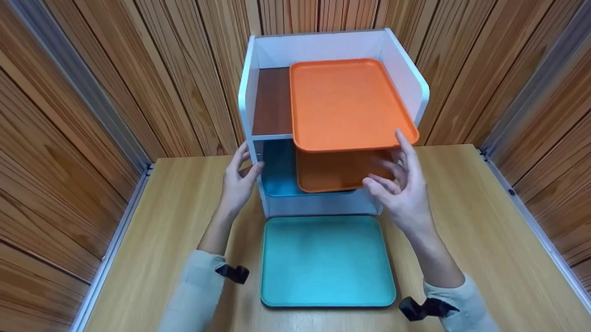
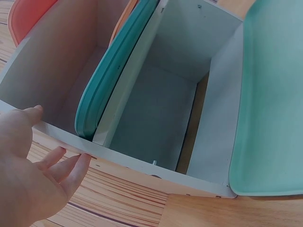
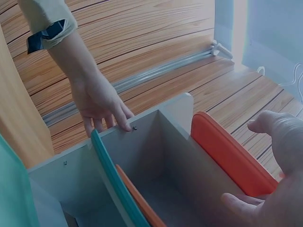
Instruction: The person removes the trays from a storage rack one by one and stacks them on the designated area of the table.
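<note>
A white shelf unit (image 1: 321, 205) stands on the table. My left hand (image 1: 237, 184) holds its left side panel at the front edge, thumb inside and fingers outside in the left wrist view. On the top board lies an orange tray (image 1: 347, 105), towards the right, its front end jutting out. My right hand (image 1: 407, 191) is at that tray's front right corner with fingers spread; the head view shows the index fingertip at the rim, but contact is unclear. Below, a second orange tray (image 1: 332, 172) lies on a blue-green tray (image 1: 278, 171).
Another blue-green tray (image 1: 327, 263) lies flat on the wooden table (image 1: 179, 204), in front of the shelf unit. Wood-grain panels (image 1: 194, 81) with metal rails enclose the sides and back. The compartment (image 2: 156, 104) under the lower trays holds nothing visible.
</note>
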Tool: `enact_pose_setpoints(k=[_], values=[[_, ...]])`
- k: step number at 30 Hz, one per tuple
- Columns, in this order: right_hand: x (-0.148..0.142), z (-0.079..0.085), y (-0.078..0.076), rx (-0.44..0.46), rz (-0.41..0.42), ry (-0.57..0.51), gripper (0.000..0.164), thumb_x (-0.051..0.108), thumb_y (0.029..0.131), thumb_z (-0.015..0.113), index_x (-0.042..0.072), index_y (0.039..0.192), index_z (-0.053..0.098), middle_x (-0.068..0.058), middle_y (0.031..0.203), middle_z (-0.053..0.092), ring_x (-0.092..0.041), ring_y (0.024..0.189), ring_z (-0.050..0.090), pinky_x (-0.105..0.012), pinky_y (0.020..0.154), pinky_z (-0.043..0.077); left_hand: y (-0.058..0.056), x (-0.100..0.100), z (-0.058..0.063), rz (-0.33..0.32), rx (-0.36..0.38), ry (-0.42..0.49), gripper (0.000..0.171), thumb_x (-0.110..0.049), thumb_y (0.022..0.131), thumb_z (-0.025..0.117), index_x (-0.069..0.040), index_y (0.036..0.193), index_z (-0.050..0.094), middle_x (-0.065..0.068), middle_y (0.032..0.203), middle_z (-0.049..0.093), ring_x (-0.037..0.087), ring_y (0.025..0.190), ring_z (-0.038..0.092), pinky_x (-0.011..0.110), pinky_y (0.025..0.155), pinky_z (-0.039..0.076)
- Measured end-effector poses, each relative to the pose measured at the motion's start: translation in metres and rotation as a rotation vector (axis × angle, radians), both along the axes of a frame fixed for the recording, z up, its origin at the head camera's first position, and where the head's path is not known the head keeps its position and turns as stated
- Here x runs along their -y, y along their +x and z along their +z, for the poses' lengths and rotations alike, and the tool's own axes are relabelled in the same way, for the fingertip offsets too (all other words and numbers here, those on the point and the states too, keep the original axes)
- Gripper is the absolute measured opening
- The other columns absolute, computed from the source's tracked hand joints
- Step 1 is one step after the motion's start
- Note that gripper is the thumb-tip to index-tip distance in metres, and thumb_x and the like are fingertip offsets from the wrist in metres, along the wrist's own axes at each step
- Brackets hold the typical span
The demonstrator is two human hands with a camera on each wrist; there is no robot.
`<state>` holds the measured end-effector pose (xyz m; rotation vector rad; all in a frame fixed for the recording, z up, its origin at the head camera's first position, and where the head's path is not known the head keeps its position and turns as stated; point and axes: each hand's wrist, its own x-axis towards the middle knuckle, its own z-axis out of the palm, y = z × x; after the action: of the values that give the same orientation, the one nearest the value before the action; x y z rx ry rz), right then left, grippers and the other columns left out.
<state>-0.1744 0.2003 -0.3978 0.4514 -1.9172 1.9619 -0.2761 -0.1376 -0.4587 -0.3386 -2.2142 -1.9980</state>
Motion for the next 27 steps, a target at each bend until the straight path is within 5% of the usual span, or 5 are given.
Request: enact_pose_setpoints(k=[9, 20, 27], values=[[0.010, 0.011, -0.015, 0.009, -0.047, -0.185, 0.118, -0.012, 0.097, 0.073, 0.017, 0.182, -0.002, -0.021, 0.176, 0.040, -0.022, 0.136, 0.068, -0.024, 0.107, 0.065, -0.002, 0.000, 0.000, -0.001, 0.009, -0.004, 0.065, -0.013, 0.117, 0.060, -0.018, 0.177, 0.036, 0.022, 0.170, 0.051, 0.051, 0.148, 0.065, 0.065, 0.123, 0.056], [0.021, 0.018, -0.027, 0.138, -0.136, -0.116, 0.093, 0.004, 0.104, 0.075, 0.016, 0.180, 0.023, -0.014, 0.179, 0.032, -0.033, 0.140, 0.062, -0.018, 0.101, 0.065, -0.001, -0.001, 0.001, 0.003, 0.012, -0.016, 0.065, -0.016, 0.117, 0.060, -0.019, 0.177, 0.036, 0.022, 0.169, 0.051, 0.050, 0.147, 0.065, 0.065, 0.123, 0.056], [0.024, 0.019, -0.027, 0.135, -0.195, -0.107, 0.081, 0.009, 0.107, 0.074, 0.014, 0.177, 0.034, -0.014, 0.176, 0.037, -0.032, 0.134, 0.067, -0.021, 0.094, 0.068, 0.000, 0.000, 0.000, 0.005, 0.009, -0.019, 0.064, -0.017, 0.118, 0.059, -0.020, 0.177, 0.036, 0.020, 0.170, 0.051, 0.049, 0.147, 0.065, 0.065, 0.123, 0.056]])
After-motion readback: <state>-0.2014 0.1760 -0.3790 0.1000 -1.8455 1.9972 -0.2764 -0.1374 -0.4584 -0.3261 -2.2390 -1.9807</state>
